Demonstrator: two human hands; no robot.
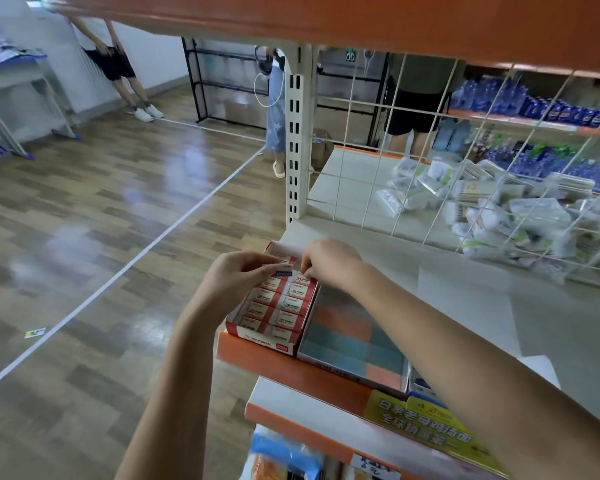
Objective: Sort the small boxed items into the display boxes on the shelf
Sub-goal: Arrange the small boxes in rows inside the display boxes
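A red and white display box [257, 339] stands at the left end of the white shelf [465, 299], filled with two rows of small white and red boxed items [280, 308]. My left hand [238, 276] pinches one small boxed item [282, 269] with a dark blue stripe, held just above the far end of that box. My right hand [329, 259] is beside it over the far right corner of the box, fingers curled down onto the items there. What those fingers grip is hidden.
A second display box [355, 336] with orange and teal packs sits right of the first. A wire grid [430, 150] backs the shelf, with bagged goods [499, 209] behind it. An orange shelf [361, 19] hangs overhead. People stand on the wooden floor [84, 220].
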